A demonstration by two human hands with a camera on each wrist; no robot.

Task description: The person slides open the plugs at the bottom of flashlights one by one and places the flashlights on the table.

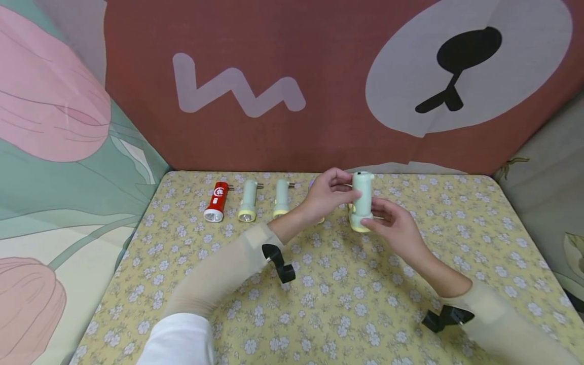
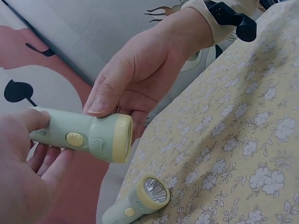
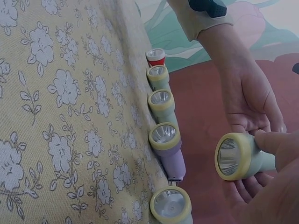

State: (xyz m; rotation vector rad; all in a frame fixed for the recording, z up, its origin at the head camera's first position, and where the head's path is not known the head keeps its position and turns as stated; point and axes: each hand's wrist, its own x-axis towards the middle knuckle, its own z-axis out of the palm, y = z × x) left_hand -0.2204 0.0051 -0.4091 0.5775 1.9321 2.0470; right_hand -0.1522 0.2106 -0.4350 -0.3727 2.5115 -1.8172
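Both hands hold a pale green flashlight with a yellow rim, raised off the table. My left hand pinches its rear part between thumb and fingers. Near the lens end, my right hand grips it with the thumb on one side and fingers on the other. A yellow switch shows on the body in the left wrist view, and the lens shows in the right wrist view. Below it lies another green flashlight, mostly hidden in the head view.
Along the table's back edge lie a red flashlight, two green flashlights and a purple flashlight, partly behind the left arm in the head view. A flowered cloth covers the table. Printed fabric walls stand behind and beside it.
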